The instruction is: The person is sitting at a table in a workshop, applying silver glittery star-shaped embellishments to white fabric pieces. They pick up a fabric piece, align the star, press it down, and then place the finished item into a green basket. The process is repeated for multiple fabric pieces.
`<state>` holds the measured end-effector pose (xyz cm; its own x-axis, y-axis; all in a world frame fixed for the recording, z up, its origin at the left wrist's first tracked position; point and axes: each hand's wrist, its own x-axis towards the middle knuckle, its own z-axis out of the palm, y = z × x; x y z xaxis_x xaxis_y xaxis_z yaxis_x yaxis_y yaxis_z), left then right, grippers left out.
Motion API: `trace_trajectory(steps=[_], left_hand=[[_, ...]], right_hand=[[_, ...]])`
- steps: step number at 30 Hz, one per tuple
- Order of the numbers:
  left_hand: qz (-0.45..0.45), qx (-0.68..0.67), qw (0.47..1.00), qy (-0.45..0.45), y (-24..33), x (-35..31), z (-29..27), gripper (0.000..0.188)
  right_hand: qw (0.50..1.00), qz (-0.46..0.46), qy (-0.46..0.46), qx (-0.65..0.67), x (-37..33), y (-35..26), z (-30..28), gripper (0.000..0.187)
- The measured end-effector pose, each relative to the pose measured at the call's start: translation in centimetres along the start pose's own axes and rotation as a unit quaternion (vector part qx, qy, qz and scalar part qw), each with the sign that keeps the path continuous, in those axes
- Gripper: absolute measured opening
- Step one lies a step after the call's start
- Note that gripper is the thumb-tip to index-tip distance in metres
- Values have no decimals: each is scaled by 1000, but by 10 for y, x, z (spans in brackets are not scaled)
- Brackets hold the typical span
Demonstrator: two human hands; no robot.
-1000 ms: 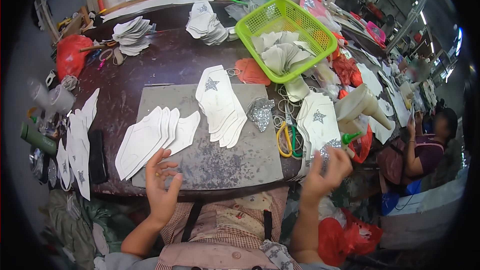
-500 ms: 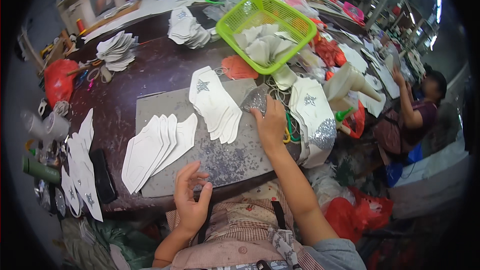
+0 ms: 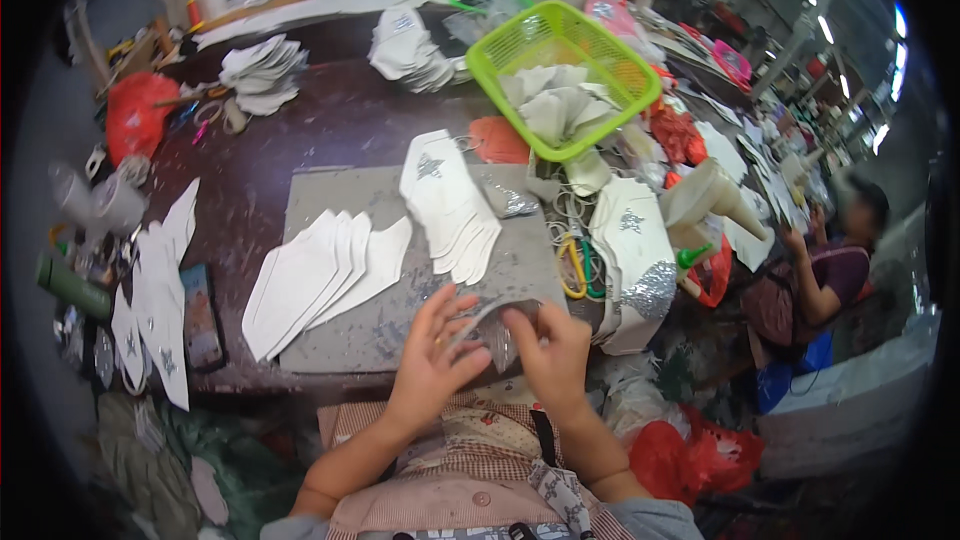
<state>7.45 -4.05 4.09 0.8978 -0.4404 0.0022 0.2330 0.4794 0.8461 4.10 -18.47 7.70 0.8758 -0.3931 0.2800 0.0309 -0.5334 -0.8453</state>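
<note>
So the right hand (image 3: 560, 355) is the big mover here: half a second ago it was over at the glitter pile (image 3: 512, 202), around 1 o'clock on the grey board (image 3: 340, 187), and now it's hovering back at about 5 o'clock, by the board's near edge. It's pinching a shiny grey piece (image 3: 498, 335) between thumb and fingers, pretty surely one off that pile. The left hand (image 3: 432, 370) is coming in to meet it, so the piece is sitting up in the air between the two, close to the apron. Left fingers are curling loosely around its left end, but it's blurry and I can't tell if they're actually gripping or just hanging around it.

What it means, I'd say: the fetching bit is over and both hands are now dealing with that one piece. The rest of the glitter pile is staying put at 1 o'clock, looking flatter now. The star stack (image 3: 450, 205) is lying next to it at 12, the plain stack (image 3: 300, 285) is fanning out at 9, and nobody's touching either. Oh, and the phone (image 3: 203, 315) on the tabletop (image 3: 330, 120), out past 8 o'clock, is lighting up; its screen was dark before.
</note>
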Motion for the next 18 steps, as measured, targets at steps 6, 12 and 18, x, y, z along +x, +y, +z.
trace_trajectory(steps=[6,12,18], left_hand=[[-91,-50,993,63,-13,-3,-23,11],[-217,-210,952,46,-22,-13,-23,18],[-145,-180,973,3,-32,-16,-33,13]], right_hand=[[994,-106,-8,13,-23,10,17,13],[971,82,-95,205,-38,28,18,24],[943,141,-113,279,-36,34,24,17]])
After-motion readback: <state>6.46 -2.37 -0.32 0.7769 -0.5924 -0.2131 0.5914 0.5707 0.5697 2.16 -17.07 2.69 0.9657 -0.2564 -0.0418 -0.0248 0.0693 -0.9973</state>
